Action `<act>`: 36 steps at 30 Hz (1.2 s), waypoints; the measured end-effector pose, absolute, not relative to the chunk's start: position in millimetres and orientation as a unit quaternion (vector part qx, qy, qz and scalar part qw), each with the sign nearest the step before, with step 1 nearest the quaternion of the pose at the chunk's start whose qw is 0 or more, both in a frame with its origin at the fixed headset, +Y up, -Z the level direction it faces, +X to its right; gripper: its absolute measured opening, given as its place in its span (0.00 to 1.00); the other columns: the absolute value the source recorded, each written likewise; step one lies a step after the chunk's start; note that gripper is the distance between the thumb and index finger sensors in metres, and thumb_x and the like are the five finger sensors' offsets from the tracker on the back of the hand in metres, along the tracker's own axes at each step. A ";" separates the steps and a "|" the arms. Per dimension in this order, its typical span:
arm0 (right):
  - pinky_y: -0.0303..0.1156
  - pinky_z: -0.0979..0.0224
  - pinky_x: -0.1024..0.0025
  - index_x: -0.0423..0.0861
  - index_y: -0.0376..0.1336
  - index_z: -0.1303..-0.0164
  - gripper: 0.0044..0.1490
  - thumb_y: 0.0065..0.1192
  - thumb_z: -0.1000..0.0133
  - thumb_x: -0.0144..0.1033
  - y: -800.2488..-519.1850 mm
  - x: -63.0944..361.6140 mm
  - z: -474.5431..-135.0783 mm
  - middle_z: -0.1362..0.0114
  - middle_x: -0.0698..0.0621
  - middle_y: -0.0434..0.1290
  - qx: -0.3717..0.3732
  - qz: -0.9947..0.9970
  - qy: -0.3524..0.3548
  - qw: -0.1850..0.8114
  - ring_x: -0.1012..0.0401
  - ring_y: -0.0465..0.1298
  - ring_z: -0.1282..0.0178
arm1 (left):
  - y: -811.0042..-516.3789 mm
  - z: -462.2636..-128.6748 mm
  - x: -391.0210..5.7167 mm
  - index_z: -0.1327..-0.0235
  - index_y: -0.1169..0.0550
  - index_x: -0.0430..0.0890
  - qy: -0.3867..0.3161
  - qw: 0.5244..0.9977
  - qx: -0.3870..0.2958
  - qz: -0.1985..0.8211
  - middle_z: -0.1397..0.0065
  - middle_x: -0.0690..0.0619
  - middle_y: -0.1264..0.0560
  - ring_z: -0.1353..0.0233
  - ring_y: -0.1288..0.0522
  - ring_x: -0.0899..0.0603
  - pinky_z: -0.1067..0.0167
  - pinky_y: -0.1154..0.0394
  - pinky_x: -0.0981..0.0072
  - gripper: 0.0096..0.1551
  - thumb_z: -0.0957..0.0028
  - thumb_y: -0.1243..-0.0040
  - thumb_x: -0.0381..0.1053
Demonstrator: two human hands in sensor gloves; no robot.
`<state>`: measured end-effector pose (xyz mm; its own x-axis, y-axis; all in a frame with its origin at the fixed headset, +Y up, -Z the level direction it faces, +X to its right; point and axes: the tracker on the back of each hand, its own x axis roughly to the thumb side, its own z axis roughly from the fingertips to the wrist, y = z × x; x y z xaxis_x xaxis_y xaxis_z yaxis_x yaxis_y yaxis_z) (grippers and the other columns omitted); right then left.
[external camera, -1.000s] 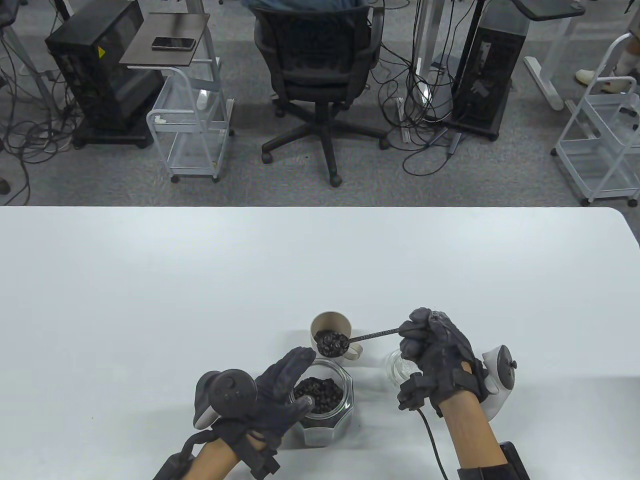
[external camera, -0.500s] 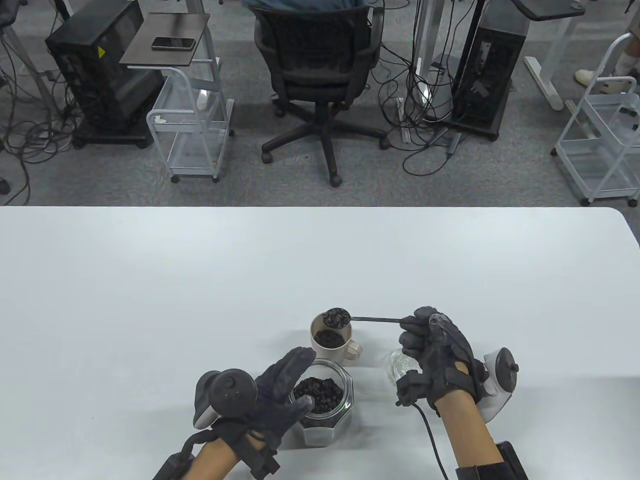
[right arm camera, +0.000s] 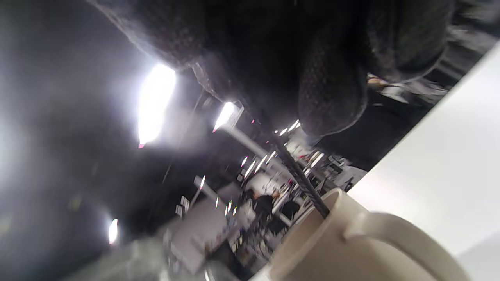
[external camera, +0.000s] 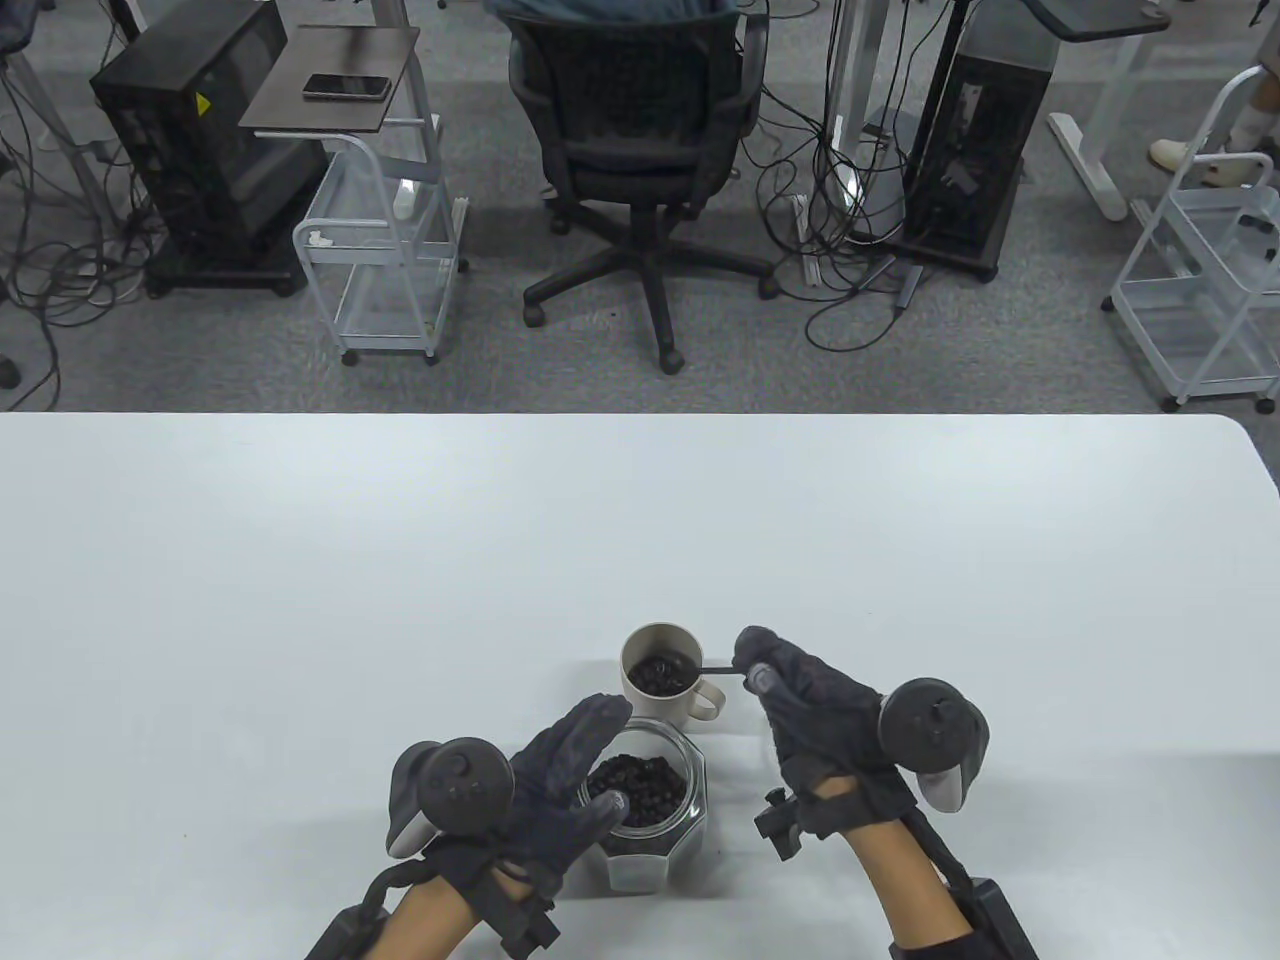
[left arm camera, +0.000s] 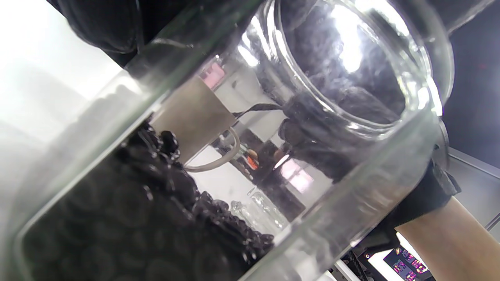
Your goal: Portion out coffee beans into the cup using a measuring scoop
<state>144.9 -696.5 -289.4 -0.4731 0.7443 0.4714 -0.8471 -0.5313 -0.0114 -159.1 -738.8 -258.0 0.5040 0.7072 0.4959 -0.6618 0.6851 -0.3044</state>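
A beige cup [external camera: 655, 700] with a handle stands near the table's front and holds dark coffee beans [external camera: 660, 677]. My right hand [external camera: 790, 690] pinches the thin dark handle of the measuring scoop [external camera: 715, 670], whose bowl is turned down inside the cup. The scoop handle [right arm camera: 300, 179] enters the cup [right arm camera: 351, 249] over its rim in the right wrist view. Just in front stands an open glass jar [external camera: 650, 810] part full of beans. My left hand [external camera: 570, 780] grips the jar's left side. Through the jar [left arm camera: 234, 156] the left wrist view shows beans [left arm camera: 129, 218] low down.
An office chair [external camera: 640, 150], white wire carts [external camera: 385, 250], computer towers and cables stand on the floor beyond the table's far edge [external camera: 640, 416]. The small glass lid is hidden under my right hand.
My right hand rolled over to the left and came closer to the cup. The scoop tipped into the cup and its beans dropped in. The left hand and jar stayed still.
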 end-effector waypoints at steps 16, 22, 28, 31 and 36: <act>0.69 0.40 0.37 0.44 0.68 0.34 0.27 0.62 0.43 0.39 -691.8 136.8 -284.3 0.35 0.34 0.74 0.236 0.851 -0.131 0.451 0.34 0.78 0.41 | -739.0 -258.1 -159.0 0.18 0.46 0.53 -0.303 0.866 -0.038 0.395 0.15 0.41 0.44 0.23 0.33 0.25 0.33 0.37 0.29 0.54 0.54 0.55 0.79; 0.70 0.42 0.38 0.43 0.69 0.35 0.27 0.62 0.43 0.40 -693.0 152.5 -287.0 0.36 0.34 0.75 0.174 0.807 -0.146 0.545 0.34 0.79 0.43 | -739.0 -258.1 -159.1 0.18 0.46 0.53 -0.303 0.867 -0.038 0.395 0.15 0.40 0.43 0.22 0.33 0.25 0.33 0.37 0.29 0.54 0.54 0.55 0.79; 0.71 0.43 0.39 0.42 0.69 0.35 0.27 0.62 0.43 0.40 -704.3 173.2 -291.3 0.38 0.33 0.75 0.072 0.737 -0.146 0.656 0.35 0.80 0.46 | -739.1 -258.1 -159.1 0.18 0.46 0.53 -0.303 0.867 -0.038 0.395 0.15 0.41 0.44 0.22 0.33 0.25 0.33 0.37 0.29 0.54 0.54 0.55 0.79; 0.72 0.44 0.40 0.42 0.68 0.35 0.28 0.61 0.42 0.41 -713.4 183.7 -292.5 0.39 0.34 0.76 0.011 0.696 -0.140 0.704 0.36 0.81 0.47 | -739.1 -258.1 -159.1 0.18 0.46 0.53 -0.303 0.867 -0.038 0.395 0.15 0.40 0.44 0.23 0.33 0.25 0.33 0.37 0.29 0.54 0.54 0.55 0.79; 0.72 0.44 0.41 0.42 0.67 0.34 0.28 0.60 0.41 0.41 -728.6 197.1 -293.8 0.39 0.34 0.75 -0.064 0.617 -0.110 0.777 0.37 0.81 0.47 | -739.1 -258.1 -159.1 0.18 0.46 0.53 -0.303 0.867 -0.038 0.395 0.15 0.41 0.43 0.22 0.33 0.25 0.33 0.37 0.29 0.54 0.54 0.55 0.79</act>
